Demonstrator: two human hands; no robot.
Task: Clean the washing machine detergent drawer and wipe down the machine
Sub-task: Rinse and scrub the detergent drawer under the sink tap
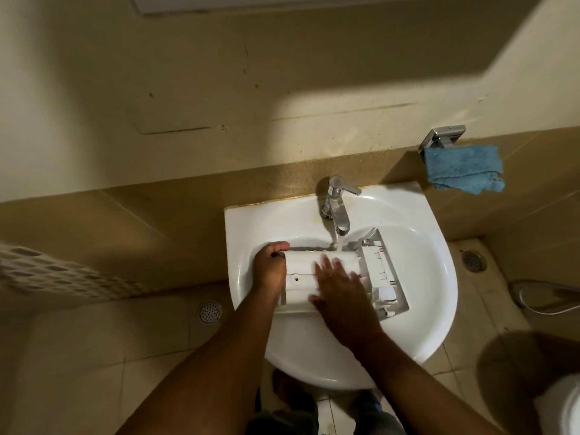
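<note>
1. The left hand [270, 269] curls round the left end of the white detergent drawer [317, 277], gripping it.
2. Just beside that grip, the right hand [340, 288] lies flat on the drawer, fingers spread, blurred.
3. The drawer sits in the sink [417, 309], under the running tap [337, 204].
4. Well beyond, a blue cloth [463, 167] hangs on the wall.

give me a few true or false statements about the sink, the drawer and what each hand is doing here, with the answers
1. Water runs from the tap onto the detergent drawer. True.
2. The drawer lies in the sink. True.
3. The left hand lies flat on top of the drawer. False: its fingers curl round the drawer's left end.
4. The right hand holds the blue cloth. False: it is spread open on the drawer; the cloth hangs from a wall fitting to the right.
5. The tap is on the wall above the sink. False: it stands on the sink's back rim.
</note>
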